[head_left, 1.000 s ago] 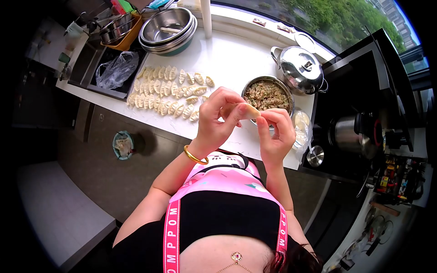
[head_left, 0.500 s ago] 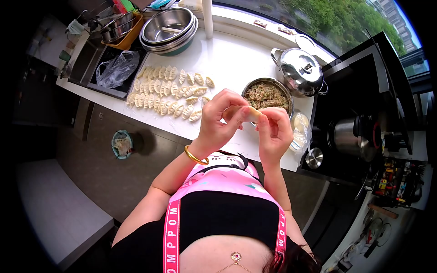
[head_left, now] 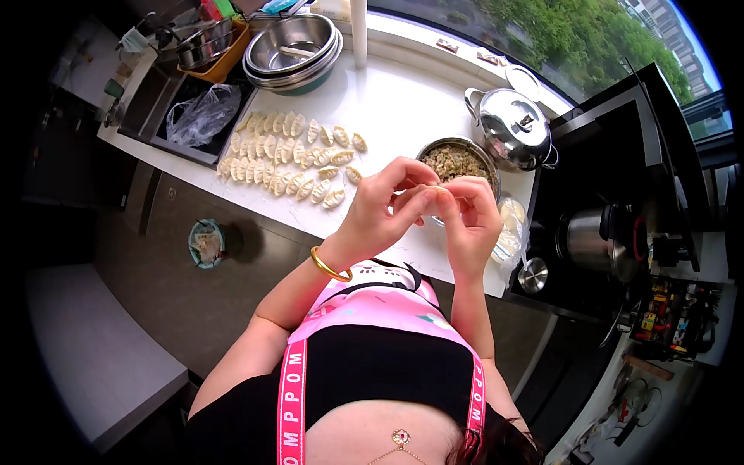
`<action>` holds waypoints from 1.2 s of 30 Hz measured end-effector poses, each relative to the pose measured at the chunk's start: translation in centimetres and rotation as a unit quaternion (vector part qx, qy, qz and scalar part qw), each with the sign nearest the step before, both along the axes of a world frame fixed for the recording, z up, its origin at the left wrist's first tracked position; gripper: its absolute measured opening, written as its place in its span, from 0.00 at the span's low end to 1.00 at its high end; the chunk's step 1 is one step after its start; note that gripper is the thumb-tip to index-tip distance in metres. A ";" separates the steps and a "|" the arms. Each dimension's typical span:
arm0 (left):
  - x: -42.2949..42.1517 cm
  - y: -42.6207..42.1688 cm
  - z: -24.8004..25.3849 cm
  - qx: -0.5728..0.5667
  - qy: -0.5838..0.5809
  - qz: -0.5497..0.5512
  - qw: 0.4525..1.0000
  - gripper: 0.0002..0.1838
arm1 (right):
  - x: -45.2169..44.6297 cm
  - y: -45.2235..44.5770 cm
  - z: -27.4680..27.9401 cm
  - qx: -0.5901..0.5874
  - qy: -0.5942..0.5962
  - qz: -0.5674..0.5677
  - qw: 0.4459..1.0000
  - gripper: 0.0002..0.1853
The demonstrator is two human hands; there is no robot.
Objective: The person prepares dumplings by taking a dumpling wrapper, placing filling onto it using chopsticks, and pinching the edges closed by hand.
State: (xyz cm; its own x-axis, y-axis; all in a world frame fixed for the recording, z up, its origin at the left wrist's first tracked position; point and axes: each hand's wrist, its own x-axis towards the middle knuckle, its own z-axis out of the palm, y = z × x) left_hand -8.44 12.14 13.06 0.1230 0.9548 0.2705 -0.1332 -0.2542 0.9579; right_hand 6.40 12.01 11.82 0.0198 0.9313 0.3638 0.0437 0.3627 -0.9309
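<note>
The left hand and right hand pinch a dumpling (mostly hidden), likely light, soft and easily torn, best held by its rim.

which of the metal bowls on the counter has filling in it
The single bowl beside the lidded pot; minced filling shows in it, while the top bowl of the stack holds only a pale stick.

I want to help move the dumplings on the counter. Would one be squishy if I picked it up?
Probably soft: the dumplings look like pale, raw dough. One might tear if squeezed, since it seems closed only by a pinched, pleated edge. It likely wouldn't roll far, being crescent-shaped, not round.
</note>
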 end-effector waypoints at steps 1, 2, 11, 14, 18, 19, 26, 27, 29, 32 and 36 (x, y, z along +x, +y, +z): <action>0.0 0.0 0.1 -0.032 -0.043 0.005 0.999 0.06 | 0.0 0.0 -0.2 0.002 0.001 0.000 1.000 0.05; -0.1 0.0 0.0 -0.031 -0.043 0.004 0.999 0.06 | 0.1 -0.1 -0.3 -0.016 0.024 -0.006 1.000 0.04; -0.7 0.2 -0.3 -0.020 0.007 0.018 1.000 0.05 | -0.6 -0.1 0.0 -0.033 0.052 -0.001 0.998 0.04; -0.9 0.2 -0.5 -0.031 0.023 0.013 0.999 0.05 | -1.0 -0.1 -0.1 -0.027 0.067 -0.021 0.997 0.04; -0.7 0.4 -0.4 -0.010 0.066 0.048 0.997 0.04 | -1.0 -0.1 0.2 0.054 -0.032 -0.049 0.997 0.06; -0.7 0.4 -0.3 0.011 0.098 0.060 0.993 0.03 | -1.0 0.0 0.3 0.055 -0.032 -0.048 0.997 0.06; -0.8 0.4 -0.1 0.104 0.114 0.060 0.986 0.05 | -1.1 0.5 0.6 0.045 -0.020 -0.050 0.998 0.06; -0.9 0.4 -0.2 0.110 0.120 0.057 0.985 0.05 | -1.2 0.4 0.8 0.008 0.018 -0.044 0.999 0.06; -1.0 0.4 -0.4 0.117 0.126 0.055 0.984 0.05 | -1.1 0.5 0.8 0.014 0.009 -0.025 1.000 0.06; -0.8 0.4 -0.5 0.115 0.114 0.063 0.985 0.05 | -0.7 0.8 0.5 0.030 -0.018 -0.001 0.999 0.06; -0.8 0.3 -0.4 0.074 0.087 0.088 0.989 0.05 | -0.5 0.9 0.5 0.027 -0.033 0.018 0.999 0.06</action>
